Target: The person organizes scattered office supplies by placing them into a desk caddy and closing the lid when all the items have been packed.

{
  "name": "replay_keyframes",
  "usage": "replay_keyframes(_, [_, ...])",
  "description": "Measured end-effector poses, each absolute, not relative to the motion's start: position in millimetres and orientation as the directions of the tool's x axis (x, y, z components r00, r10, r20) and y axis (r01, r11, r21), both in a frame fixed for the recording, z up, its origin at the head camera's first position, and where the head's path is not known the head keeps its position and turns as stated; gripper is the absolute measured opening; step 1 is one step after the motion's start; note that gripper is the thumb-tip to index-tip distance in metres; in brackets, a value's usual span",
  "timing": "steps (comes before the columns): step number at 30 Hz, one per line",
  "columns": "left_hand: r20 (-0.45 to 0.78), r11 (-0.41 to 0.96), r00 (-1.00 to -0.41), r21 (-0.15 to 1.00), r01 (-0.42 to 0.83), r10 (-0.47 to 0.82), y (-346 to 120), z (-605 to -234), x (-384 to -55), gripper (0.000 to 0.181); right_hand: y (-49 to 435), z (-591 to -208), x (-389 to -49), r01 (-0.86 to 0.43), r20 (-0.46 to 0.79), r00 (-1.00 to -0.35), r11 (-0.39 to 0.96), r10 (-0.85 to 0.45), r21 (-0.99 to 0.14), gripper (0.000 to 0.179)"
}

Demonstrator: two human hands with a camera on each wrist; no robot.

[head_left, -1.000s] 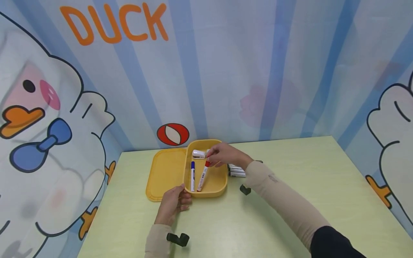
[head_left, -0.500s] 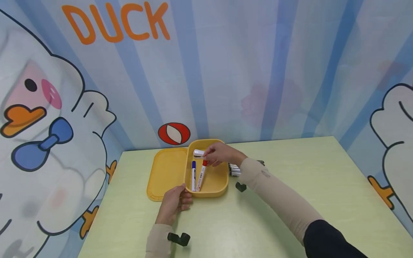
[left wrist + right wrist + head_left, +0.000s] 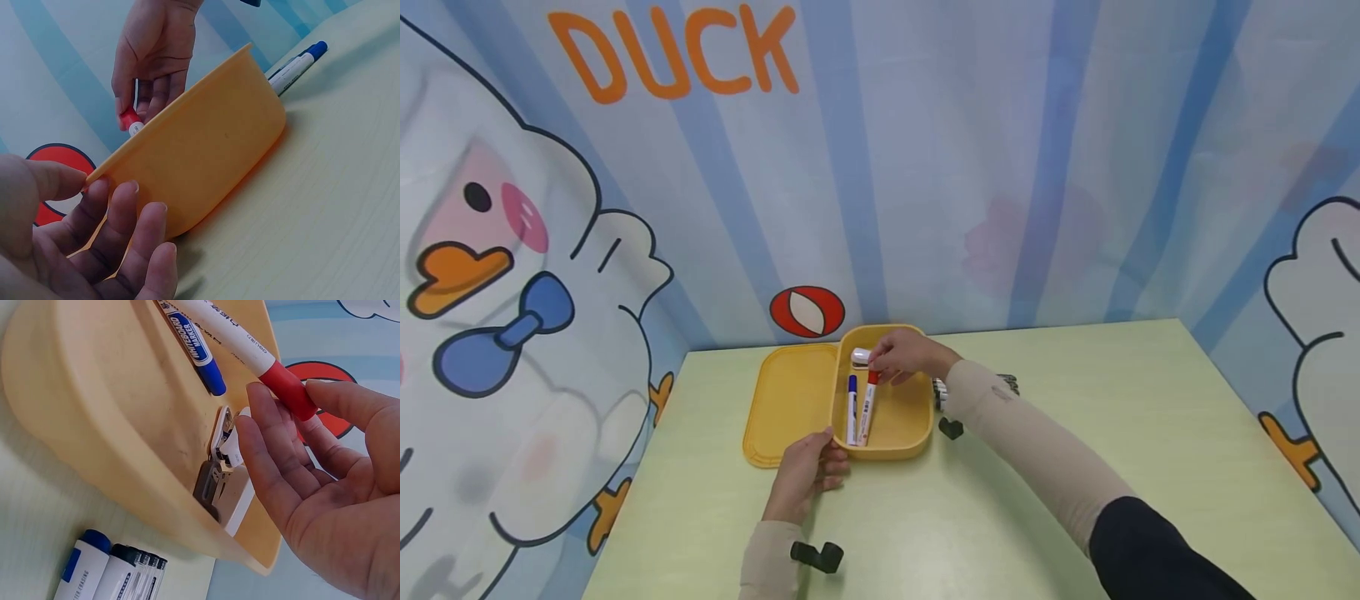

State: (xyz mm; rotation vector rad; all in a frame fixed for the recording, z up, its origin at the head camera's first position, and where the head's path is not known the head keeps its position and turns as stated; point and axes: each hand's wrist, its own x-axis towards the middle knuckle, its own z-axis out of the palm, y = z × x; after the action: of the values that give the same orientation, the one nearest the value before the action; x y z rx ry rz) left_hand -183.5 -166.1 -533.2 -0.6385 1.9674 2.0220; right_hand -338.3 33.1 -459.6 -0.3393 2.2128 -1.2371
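Note:
My right hand (image 3: pixel 904 357) pinches the red cap of a white whiteboard marker (image 3: pixel 867 412) between thumb and fingers. The marker leans inside a yellow plastic box (image 3: pixel 901 452), its lower end near the front wall. Beside it on the left lies a blue-capped whiteboard marker (image 3: pixel 194 347). A white and grey stapler (image 3: pixel 234 494) sits at the back of the box, partly behind my right fingers in the right wrist view. With thumb and index finger, my left hand (image 3: pixel 805 471) holds the box's rim at the front left corner; its other fingers curl near the outer wall (image 3: pixel 200 150).
A yellow lid (image 3: pixel 790 404) lies flat against the box's left side. Right of the box, several pens and markers (image 3: pixel 119 575) lie side by side, partly hidden by my right forearm in the head view. A duck-printed curtain (image 3: pixel 925 167) stands behind the table (image 3: pixel 1075 400).
My right hand has shifted slightly left with the red-capped marker, bringing it closer to the blue-capped one and more upright. My left hand stays on the rim.

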Motion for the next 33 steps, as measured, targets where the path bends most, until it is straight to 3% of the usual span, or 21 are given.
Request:
replay_keyframes(23, [-0.456,-0.071,-0.882,0.890,-0.451,-0.121,-163,-533,-183,0.036,21,-478,-349,0.045,-0.361,-0.823,0.582,-0.440,-0.812,0.014])
replay_keyframes(33, [-0.460,-0.068,-0.879,0.888,-0.455,-0.124,-163,-534,-184,0.038,24,-473,-346,0.046,-0.441,-0.747,0.622,-0.498,-0.782,0.025])
